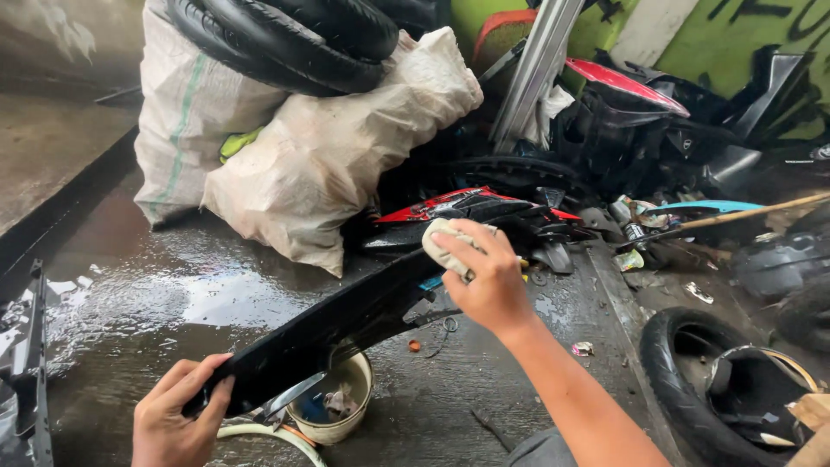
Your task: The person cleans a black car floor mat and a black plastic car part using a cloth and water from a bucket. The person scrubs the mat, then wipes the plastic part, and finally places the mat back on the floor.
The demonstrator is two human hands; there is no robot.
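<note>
We record a long black plastic body panel [346, 324], glossy and wet, lying on a slant from lower left to upper right above a soaked concrete floor [173, 303]. Our left hand [177, 419] grasps its near, lower end, fingers wrapped over the edge. Our right hand [488, 277] is closed on a pale, wadded cloth [445, 246], pressed against the panel's far, upper end. Directly under the panel's lower half stands a small cream bucket [341, 411] holding bits we cannot make out, with a pale hose [277, 435] curving beside it at the bottom edge. Beyond the right hand lies a red and black fairing piece [458, 207]. Behind, against the back, lean two bulging sacks: a woven white one [186, 104] and a clear plastic one [337, 138], with black tyres [294, 35] resting on top. To the right we list a heap of dark vehicle parts [657, 130], a wooden stick [743, 212] lying across it, and a tyre [683, 380] flat on the floor at lower right. A black part [30, 380] stands at the left edge. Small litter dots the floor near the right forearm.
</note>
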